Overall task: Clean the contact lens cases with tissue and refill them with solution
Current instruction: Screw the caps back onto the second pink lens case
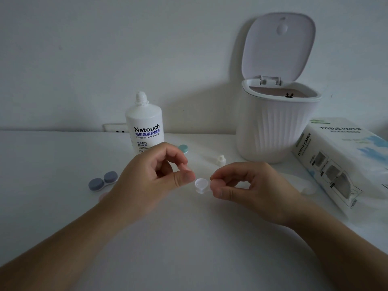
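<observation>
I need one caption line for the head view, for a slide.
Both hands hold an open clear lens case above the white table.

Dim white wall (84, 49), white table (189, 238)

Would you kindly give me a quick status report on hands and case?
Right hand pinches clear lens case, one well open. Left hand beside it, fingertips pinched, contents unclear. Solution bottle uncapped behind. Nothing blocking.

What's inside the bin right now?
The bin has its lid up. Inside shows a pinkish-brown surface and one small dark object near the rim. The rim hides everything lower down.
</observation>
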The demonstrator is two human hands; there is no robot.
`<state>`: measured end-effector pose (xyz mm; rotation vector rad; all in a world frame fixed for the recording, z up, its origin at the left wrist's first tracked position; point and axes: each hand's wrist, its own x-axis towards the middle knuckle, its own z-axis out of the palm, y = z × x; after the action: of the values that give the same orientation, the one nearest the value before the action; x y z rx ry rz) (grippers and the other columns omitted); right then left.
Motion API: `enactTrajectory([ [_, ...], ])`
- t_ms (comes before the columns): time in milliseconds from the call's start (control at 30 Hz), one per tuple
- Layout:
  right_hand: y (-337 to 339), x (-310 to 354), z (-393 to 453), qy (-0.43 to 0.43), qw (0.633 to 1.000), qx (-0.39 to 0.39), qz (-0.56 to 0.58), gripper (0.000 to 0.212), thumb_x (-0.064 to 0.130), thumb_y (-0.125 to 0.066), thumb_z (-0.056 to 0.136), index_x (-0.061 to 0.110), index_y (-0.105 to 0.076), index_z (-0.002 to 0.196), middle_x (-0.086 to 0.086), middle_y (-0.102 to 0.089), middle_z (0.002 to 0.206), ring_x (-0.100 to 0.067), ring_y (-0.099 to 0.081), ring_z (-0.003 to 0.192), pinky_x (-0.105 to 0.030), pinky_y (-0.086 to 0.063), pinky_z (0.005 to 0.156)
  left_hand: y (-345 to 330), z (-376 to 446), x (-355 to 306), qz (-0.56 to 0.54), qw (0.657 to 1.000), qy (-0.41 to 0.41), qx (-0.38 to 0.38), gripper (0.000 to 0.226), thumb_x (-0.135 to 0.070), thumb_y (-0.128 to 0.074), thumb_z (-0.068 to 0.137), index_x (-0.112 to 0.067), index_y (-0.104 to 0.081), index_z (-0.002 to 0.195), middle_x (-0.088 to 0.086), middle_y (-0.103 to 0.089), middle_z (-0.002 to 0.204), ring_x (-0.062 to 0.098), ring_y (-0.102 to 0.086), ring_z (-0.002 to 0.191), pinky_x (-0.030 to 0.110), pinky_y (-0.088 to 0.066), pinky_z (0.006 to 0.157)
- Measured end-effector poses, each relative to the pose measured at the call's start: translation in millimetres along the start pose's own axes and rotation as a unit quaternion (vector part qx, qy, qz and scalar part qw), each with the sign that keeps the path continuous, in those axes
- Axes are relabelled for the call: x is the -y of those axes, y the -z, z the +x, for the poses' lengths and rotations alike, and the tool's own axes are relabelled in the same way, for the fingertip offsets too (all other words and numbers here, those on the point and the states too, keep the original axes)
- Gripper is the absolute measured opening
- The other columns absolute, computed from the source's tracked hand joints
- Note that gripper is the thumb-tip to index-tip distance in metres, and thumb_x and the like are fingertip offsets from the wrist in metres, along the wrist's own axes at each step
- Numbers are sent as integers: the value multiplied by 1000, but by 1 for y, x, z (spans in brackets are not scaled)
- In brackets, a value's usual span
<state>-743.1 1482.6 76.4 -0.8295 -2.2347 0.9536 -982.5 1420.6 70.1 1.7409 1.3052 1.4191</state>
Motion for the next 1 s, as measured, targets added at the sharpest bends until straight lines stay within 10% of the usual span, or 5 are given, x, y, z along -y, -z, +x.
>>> enactTrajectory([
  [300,-2,1,0,-4,1000,-4,-4,13,34,-80,83,31,-76,95,19,-74,86,-2,-69,81,-16,-53,79,-12,-5,-7,15,999,2,52,26,-45,-83,68,-34,-68,86,25,-69,87,40,-47,63,49,-46,56],
  [733,-3,2,1,7,1000,-2,-4,13,37,-79,82,36,-75,95,21,-74,88,-1,-69,82,-7,-47,77,-10,-7,-7,69,995,22,71,26,-44,-83,69,-36,-72,91,-5,-76,96,18,-54,61,40,-51,60],
  [1000,-3,1,0,10,1000,-12,-8,15,39,-79,83,37,-74,97,22,-75,88,-2,-70,82,-11,-50,77,-6,-5,-10,71,995,29,63,32,-54,-78,66,-35,-75,90,14,-64,69,31,-45,56,40,-44,54],
])
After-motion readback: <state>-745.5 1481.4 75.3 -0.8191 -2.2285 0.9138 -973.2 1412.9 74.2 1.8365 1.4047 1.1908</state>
